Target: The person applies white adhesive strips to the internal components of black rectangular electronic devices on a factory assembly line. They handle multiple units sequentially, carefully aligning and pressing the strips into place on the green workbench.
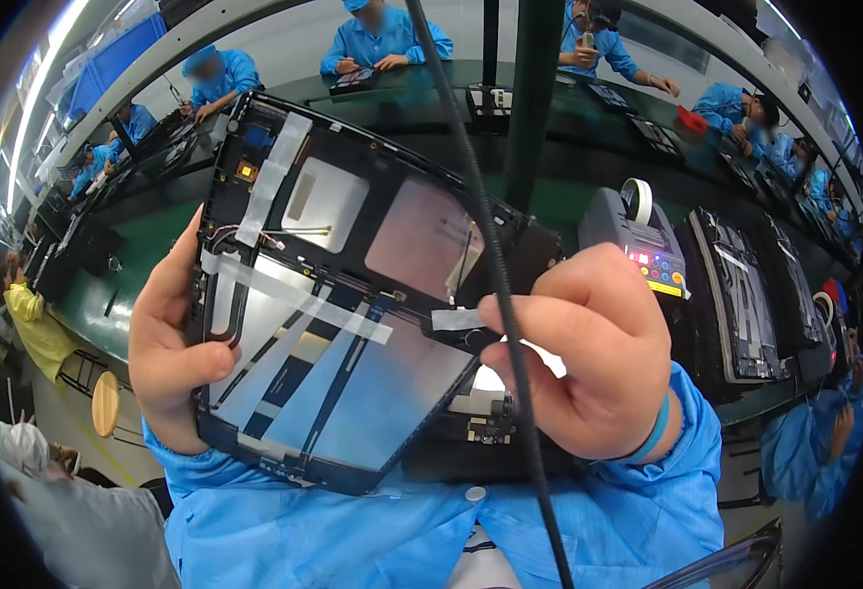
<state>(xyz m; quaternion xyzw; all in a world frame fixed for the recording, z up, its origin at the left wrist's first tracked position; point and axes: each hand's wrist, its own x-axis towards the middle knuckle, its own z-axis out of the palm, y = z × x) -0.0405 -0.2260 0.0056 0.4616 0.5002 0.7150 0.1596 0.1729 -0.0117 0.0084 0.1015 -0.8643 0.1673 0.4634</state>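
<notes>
My left hand (178,334) grips the left edge of an opened tablet housing (421,236), its thumb over the front. The housing is tilted, with dark flat cables (289,383), thin wires and silvery plates showing inside. One strip of whitish tape (274,182) runs along its upper left; another tape strip (304,299) crosses the middle. At the right edge, my right hand (588,344) pinches the end of a short tape piece (456,319) that lies against the housing. A small circuit board (490,430) shows below, partly hidden by the housing and my hand.
A black corrugated cable (490,226) hangs across the view, in front of the housing and my right fingers. On the right stand a grey tape dispenser (637,240) and a row of upright tablet housings (735,294). Co-workers in blue (382,39) sit across the dark green bench (117,275).
</notes>
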